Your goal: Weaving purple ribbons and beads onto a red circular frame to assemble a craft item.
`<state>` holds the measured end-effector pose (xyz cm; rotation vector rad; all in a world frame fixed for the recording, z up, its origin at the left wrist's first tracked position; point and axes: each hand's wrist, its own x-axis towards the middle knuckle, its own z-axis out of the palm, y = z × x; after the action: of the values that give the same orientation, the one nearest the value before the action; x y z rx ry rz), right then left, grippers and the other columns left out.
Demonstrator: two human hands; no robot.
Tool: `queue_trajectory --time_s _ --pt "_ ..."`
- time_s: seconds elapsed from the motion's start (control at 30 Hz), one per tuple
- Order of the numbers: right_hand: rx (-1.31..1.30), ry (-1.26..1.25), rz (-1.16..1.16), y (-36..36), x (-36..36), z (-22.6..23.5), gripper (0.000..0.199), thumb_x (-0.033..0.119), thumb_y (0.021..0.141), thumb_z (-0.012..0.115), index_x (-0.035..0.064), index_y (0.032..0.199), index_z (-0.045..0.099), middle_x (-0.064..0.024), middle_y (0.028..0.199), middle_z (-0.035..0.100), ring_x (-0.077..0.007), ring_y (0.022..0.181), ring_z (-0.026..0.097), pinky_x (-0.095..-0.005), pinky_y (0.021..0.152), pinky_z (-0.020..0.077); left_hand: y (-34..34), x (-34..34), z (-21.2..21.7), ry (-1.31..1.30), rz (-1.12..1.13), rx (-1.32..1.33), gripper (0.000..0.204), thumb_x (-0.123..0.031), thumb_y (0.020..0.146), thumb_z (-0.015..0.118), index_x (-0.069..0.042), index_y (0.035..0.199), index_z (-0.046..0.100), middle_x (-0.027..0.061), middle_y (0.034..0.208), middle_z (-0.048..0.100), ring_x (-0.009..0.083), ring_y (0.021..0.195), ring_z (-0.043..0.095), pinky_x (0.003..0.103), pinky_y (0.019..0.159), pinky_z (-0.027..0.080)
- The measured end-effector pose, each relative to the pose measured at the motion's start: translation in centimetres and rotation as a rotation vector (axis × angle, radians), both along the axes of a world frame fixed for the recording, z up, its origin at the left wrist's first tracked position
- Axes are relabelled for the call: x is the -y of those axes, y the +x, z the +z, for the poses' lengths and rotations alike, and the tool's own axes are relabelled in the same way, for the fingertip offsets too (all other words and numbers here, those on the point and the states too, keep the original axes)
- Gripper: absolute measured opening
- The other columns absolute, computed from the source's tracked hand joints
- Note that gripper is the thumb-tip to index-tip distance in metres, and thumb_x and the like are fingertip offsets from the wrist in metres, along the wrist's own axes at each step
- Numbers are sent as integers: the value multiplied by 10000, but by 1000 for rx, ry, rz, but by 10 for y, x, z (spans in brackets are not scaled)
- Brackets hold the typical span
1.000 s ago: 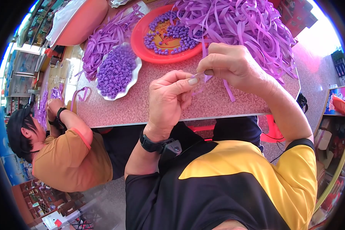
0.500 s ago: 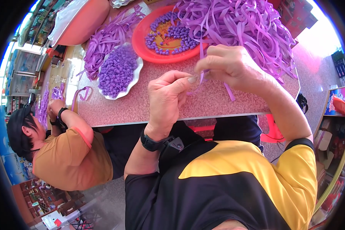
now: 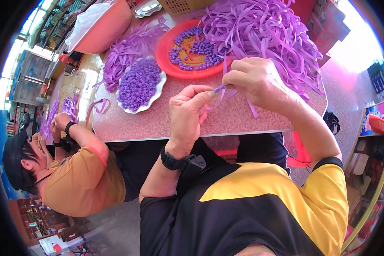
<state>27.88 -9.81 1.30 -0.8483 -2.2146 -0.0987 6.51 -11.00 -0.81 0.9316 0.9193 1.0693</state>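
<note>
In front of me, my left hand (image 3: 187, 113) is closed, thumb and forefinger pinching a small purple bead (image 3: 219, 88). My right hand (image 3: 258, 81) is closed just beside it, fingertips on a thin purple ribbon (image 3: 222, 96) whose end hangs below the fingers. Whether the ribbon runs through the bead is too small to make out. Beyond the hands lies a red plate (image 3: 163, 53) with loose purple beads scattered on its yellow centre. A white scalloped dish (image 3: 161, 84) heaped with purple beads (image 3: 136, 84) stands to its left.
A big pile of purple ribbons (image 3: 264, 34) covers the back right of the speckled table (image 3: 158, 121); a smaller ribbon bundle (image 3: 126, 51) lies at left. Behind are a red basin (image 3: 109, 30) and a tan basket (image 3: 185, 5). A person in a cap (image 3: 79, 179) handles ribbons at left.
A purple bead now shows between my fingertips, where none was plain before. My right hand's fingers have closed in near the left thumb. The whole view has shifted slightly.
</note>
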Motion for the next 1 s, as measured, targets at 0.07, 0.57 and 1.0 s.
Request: queue_trajectory --time_s 0.07,0.57,1.0 --pt "9 6 -13 0 1 2 169 63 718 733 91 862 649 -49 734 569 -280 663 594 -397 566 465 2 2 8 39 -24 -50 106 -58 869 728 7 952 718 -75 641 524 -1 499 387 179 435 278" --pt "-175 -218 -257 52 14 35 112 -22 835 702 23 937 694 -97 880 730 -181 797 711 -289 722 563 -17 -14 10 296 102 -293 100 -61 813 800 2 844 730 -42 714 617 32 657 509 200 625 397" --pt "-1050 -599 -59 84 17 57 192 9 883 587 -72 1047 644 -27 741 547 -130 683 526 -233 577 378 -21 -14 52 369 -128 -270 213 -187 933 707 24 907 698 3 643 583 61 518 462 209 488 318"
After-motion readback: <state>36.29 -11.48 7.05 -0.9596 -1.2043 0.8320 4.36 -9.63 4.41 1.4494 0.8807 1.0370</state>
